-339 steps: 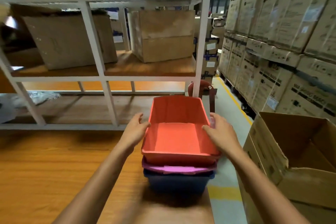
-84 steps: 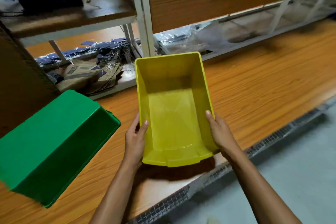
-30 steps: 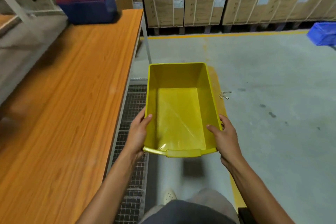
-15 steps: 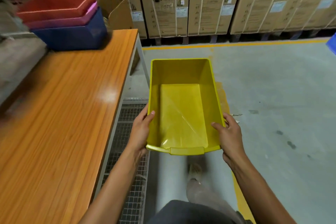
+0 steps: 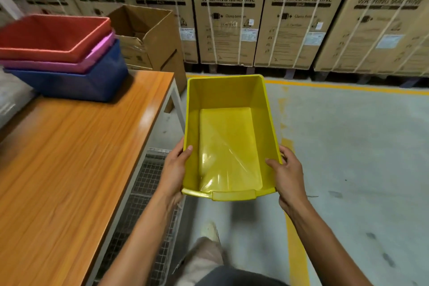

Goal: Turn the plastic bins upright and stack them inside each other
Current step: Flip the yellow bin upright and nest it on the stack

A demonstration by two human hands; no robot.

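Note:
I carry a yellow plastic bin (image 5: pixel 228 123) upright in front of me, over the floor beside the table. My left hand (image 5: pixel 175 167) grips its left wall, thumb inside the rim. My right hand (image 5: pixel 286 175) grips the right wall the same way. On the far left of the orange wooden table (image 5: pixel 69 169) stands a nested stack: a red bin (image 5: pixel 53 37) inside a pink bin (image 5: pixel 97 57), inside a blue bin (image 5: pixel 88 82), all upright. The stack is up and to the left of the yellow bin.
An open cardboard box (image 5: pixel 151 37) stands behind the table's far end. Large washing machine cartons (image 5: pixel 264 21) line the back. A wire mesh panel (image 5: pixel 144 193) runs along the table's right edge. Grey concrete floor (image 5: pixel 348 146) with yellow lines lies to the right. My leg and shoe (image 5: pixel 210 232) are below.
I have walked toward the stacked bins with the yellow bin in both hands. The stack now looks larger and closer at the left. My grip is unchanged.

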